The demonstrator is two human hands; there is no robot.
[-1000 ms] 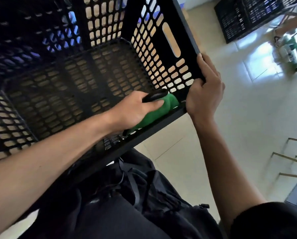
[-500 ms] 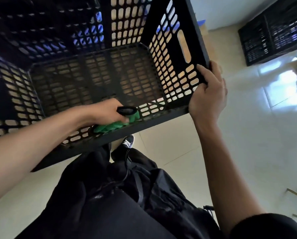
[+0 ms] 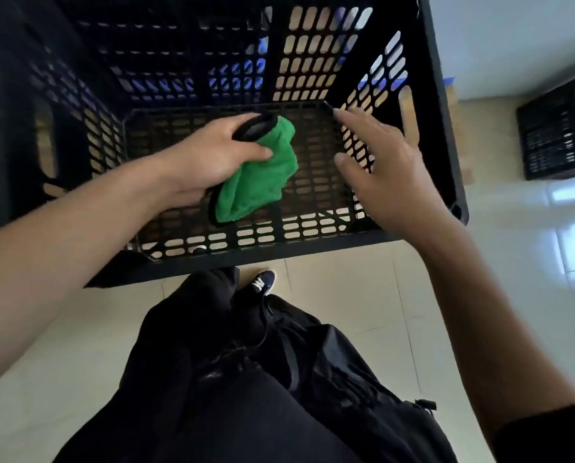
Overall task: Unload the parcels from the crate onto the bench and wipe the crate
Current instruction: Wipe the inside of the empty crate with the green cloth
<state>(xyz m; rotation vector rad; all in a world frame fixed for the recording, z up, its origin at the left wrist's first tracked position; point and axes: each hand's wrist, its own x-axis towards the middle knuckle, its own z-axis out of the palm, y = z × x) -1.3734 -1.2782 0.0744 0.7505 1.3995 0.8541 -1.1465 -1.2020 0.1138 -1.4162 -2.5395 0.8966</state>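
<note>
Fingers [image 3: 246,152] of the left hand [image 3: 209,158] curl tight around a bright green, fuzzy microfibre cloth [image 3: 259,175] with a black-trimmed edge, thumb pinned across the top of it, and the cloth hangs crumpled below the palm, over the slotted floor of the crate. Whether the fabric touches that floor cannot be told from this angle.

That black, rectangular plastic crate [image 3: 443,105] is all perforation: rows of rounded oblong slots through the walls and base, solid bands at the corners, a smooth thick rim, and a long handle slot in the right wall. Its inside shows no parcels, only the cloth and the hand. It sits on a pale, glossy tiled floor [image 3: 480,295] that catches bright window glare at the right.

Over on the far right, a second black slotted crate [image 3: 556,135] stands against the white wall, well apart. Down below, black trousers [image 3: 246,379] and a dark sneaker with white laces [image 3: 262,284] sit just beside the crate's near rim.

Right hand [image 3: 389,175] now: fingers spread wide and loose, gripping nothing, palm down, hovering inside the crate near its right wall. Both forearms are bare and reach forward over the near rim, the left one crossing in from the lower left.
</note>
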